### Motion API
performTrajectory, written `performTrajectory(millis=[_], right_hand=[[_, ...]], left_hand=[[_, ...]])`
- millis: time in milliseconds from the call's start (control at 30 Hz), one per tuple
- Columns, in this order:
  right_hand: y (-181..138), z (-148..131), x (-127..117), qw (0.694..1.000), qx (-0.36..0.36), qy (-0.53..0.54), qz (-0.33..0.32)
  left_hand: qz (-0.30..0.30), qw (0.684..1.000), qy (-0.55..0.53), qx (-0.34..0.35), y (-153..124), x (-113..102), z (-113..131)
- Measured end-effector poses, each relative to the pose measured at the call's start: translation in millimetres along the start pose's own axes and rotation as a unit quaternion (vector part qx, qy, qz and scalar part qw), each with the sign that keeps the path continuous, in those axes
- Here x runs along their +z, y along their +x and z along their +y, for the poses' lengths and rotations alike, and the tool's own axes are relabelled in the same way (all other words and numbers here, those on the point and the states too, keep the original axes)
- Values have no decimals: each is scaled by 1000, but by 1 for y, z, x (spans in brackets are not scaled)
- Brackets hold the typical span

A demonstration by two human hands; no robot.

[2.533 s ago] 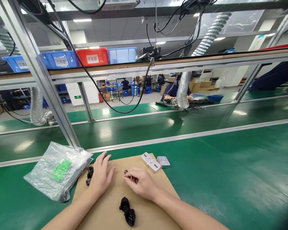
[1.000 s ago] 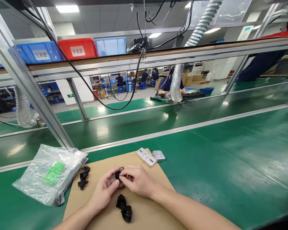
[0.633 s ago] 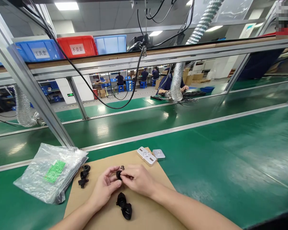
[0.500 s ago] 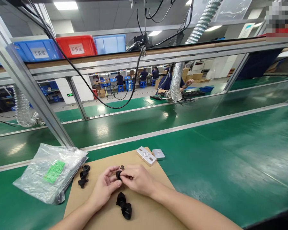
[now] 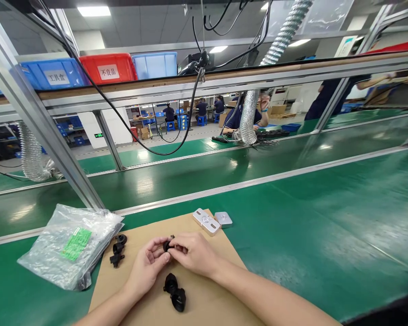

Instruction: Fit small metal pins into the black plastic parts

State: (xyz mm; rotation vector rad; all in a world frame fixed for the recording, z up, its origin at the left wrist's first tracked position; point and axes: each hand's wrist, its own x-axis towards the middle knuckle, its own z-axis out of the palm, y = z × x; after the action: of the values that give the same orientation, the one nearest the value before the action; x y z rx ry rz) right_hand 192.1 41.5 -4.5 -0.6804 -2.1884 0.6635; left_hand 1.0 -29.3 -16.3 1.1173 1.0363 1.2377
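Observation:
A small black plastic part (image 5: 166, 246) is pinched between the fingertips of my left hand (image 5: 147, 267) and my right hand (image 5: 194, 253), held just above a brown cardboard sheet (image 5: 146, 303). Both hands are closed on it. A tiny dark screw-like piece (image 5: 172, 236) lies just beyond my fingers. Two joined black round parts (image 5: 175, 292) rest on the cardboard below my hands. More small black parts (image 5: 118, 249) sit at the cardboard's left edge.
A clear plastic bag with a green label (image 5: 68, 244) lies left on the green belt (image 5: 309, 217). Two silver metal blocks (image 5: 211, 221) sit at the cardboard's far corner. An aluminium frame post (image 5: 47, 131) rises at left. Other people work at benches beyond.
My left hand left the black parts at the cardboard's edge and came to meet my right hand; both now pinch a small black part. The view tilted slightly.

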Motion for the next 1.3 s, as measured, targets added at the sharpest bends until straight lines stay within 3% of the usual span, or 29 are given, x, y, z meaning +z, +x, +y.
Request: performTrajectory(millis=[167, 300, 433, 800, 1100, 1300], right_hand=[[2, -4, -3, 994, 98, 41, -28], [1, -4, -3, 993, 97, 42, -61], [0, -4, -2, 991, 105, 59, -51], [-2, -7, 1, 995, 76, 41, -42], [-3, -9, 6, 996, 86, 10, -32], [-5, -6, 11, 991, 123, -17, -49]], left_hand=[[20, 998, 50, 28, -2, -2, -2], [35, 991, 120, 47, -4, -2, -2], [40, 981, 186, 39, -6, -1, 0], [48, 940, 318, 110, -10, 2, 12], [36, 930, 335, 149, -6, -1, 4], [22, 939, 306, 154, 1, -2, -7]])
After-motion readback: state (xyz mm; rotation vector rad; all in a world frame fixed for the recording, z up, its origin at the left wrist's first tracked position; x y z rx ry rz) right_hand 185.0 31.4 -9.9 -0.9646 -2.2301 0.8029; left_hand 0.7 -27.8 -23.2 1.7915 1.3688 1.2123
